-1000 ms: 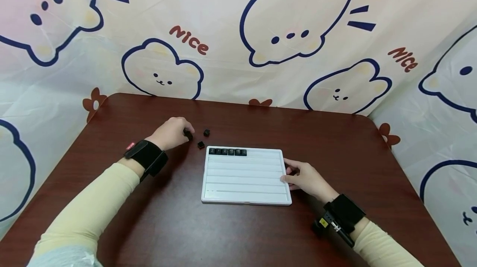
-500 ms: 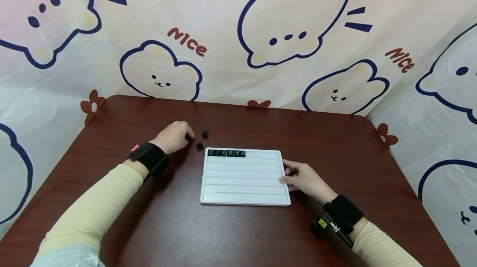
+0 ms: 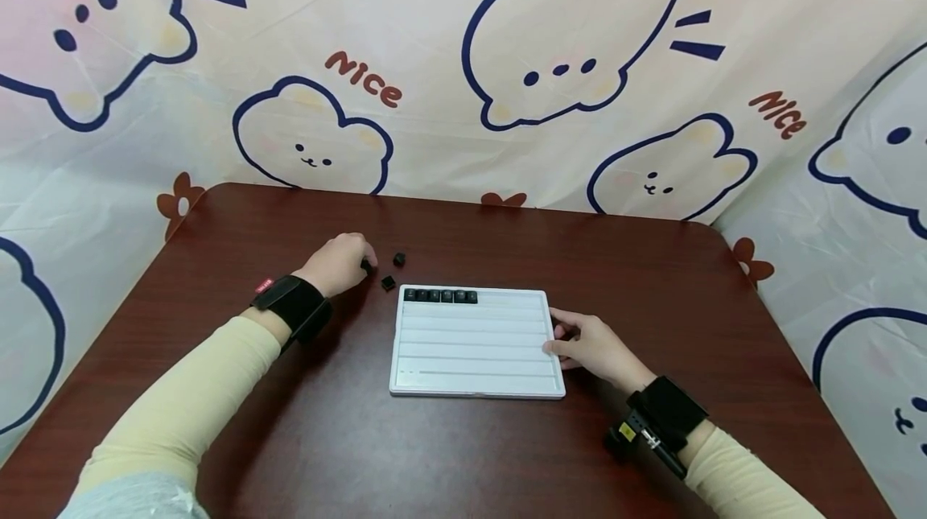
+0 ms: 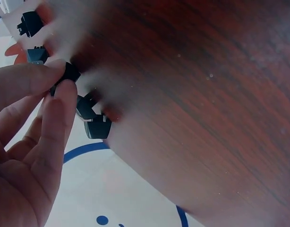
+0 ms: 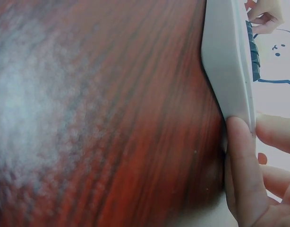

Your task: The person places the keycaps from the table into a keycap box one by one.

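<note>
Between its thumb and fingertip my left hand (image 3: pixel 339 263) pinches a black keycap (image 4: pixel 70 72), at the back left of the table. Loose black keycaps lie close to that hand, two of them seen in the head view, one farther back (image 3: pixel 399 259) and one nearer the tray (image 3: pixel 388 283). A white ridged keycap tray (image 3: pixel 471 350) lies flat in the middle. Several black keycaps (image 3: pixel 440 296) stand side by side at the left of its top row. My right hand (image 3: pixel 597 350) grips the tray's right edge, thumb on the near side; some of its fingers are hidden in the head view.
The dark brown wooden table (image 3: pixel 478 455) carries everything. A white printed curtain (image 3: pixel 434 149) hangs behind its far edge and along the sides. In the left wrist view, further loose keycaps (image 4: pixel 98 127) sit on both sides of the pinching fingers.
My left hand has shifted very slightly right, and more of its fingers are curled over the keycap. The right hand and the tray stay in place; the head view has tilted a little.
</note>
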The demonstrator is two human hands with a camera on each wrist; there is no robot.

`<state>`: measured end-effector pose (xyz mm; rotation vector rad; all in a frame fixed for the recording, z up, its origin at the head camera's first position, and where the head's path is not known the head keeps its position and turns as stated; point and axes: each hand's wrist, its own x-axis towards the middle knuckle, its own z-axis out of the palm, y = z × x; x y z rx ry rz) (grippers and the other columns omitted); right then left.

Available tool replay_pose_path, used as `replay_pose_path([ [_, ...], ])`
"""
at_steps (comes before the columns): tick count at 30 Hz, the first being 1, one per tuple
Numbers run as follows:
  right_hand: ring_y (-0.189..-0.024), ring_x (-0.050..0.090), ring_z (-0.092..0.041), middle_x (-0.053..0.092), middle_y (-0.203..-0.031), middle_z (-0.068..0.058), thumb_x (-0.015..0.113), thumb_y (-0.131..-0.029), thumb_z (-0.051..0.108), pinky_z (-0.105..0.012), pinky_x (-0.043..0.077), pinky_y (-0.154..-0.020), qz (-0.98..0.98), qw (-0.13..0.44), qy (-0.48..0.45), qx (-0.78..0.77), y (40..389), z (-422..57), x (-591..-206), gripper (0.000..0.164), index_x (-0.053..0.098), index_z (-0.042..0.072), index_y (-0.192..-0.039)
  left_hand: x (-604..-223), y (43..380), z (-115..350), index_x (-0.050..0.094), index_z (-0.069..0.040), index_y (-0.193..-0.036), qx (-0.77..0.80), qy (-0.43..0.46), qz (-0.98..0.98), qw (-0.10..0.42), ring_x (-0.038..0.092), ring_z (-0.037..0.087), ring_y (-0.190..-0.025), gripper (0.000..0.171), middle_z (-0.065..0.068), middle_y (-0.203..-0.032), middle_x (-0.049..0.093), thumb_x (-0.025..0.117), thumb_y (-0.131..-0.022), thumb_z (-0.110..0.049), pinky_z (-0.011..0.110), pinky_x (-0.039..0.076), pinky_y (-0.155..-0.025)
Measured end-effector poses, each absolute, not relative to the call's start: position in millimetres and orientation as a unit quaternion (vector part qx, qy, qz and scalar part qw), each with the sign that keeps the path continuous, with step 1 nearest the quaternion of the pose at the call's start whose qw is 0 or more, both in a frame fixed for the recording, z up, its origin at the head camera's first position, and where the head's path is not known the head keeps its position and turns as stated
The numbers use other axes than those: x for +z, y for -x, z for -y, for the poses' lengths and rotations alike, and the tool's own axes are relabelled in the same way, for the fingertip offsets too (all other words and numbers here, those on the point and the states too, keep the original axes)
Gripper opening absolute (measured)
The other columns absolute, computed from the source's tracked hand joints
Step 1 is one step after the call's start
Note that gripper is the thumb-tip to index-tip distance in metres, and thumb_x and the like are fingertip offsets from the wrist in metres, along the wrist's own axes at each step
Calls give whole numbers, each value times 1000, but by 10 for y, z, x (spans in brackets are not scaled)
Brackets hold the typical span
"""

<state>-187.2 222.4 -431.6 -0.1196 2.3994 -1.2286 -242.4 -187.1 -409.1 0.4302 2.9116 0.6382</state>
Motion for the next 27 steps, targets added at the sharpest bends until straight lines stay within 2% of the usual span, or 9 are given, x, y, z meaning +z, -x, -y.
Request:
replay_pose_path([
  [21, -82, 57, -21, 53, -106, -14, 73, -94, 3, -34, 60, -71, -870, 220, 52, -438, 1868, -2232, -4304, 68, 39, -6, -153, -4092, 2382, 1891, 74, 3, -98, 242, -137, -959, 55, 65, 28, -90, 12, 16, -101, 71, 68, -90, 7, 47, 56, -87],
  [27, -82, 57, -21, 53, -105, -14, 72, -95, 3, -34, 60, -71, -870, 219, 56, -438, 1879, -2234, -4307, 68, 39, -6, -153, -4079, 2369, 1899, 72, 3, -105, 254, -131, -956, 67, 65, 31, -99, 17, 18, -107, 70, 68, -90, 9, 49, 54, -91],
])
